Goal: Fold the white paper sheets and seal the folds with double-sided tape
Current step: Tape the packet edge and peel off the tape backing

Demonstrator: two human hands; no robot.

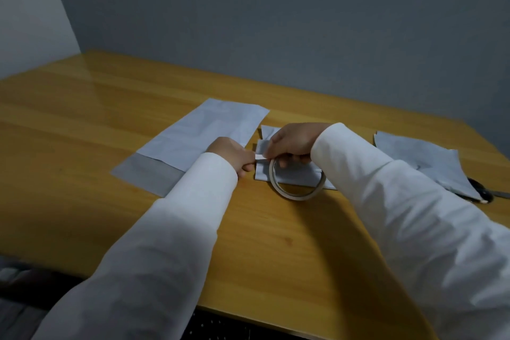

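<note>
Head view: my right hand (292, 144) grips the tape roll (296, 181), held over a small folded sheet (298, 174) on the counter (82, 119). My left hand (234, 155) pinches the tape's free end (259, 157) just left of the roll. Left of the roll lies a long folded sheet (201, 135); right of it a loose sheet (422, 157) partly covers scissors (481, 190). I judge folding partly done, this seal in progress, the loose sheet still to do.
</note>
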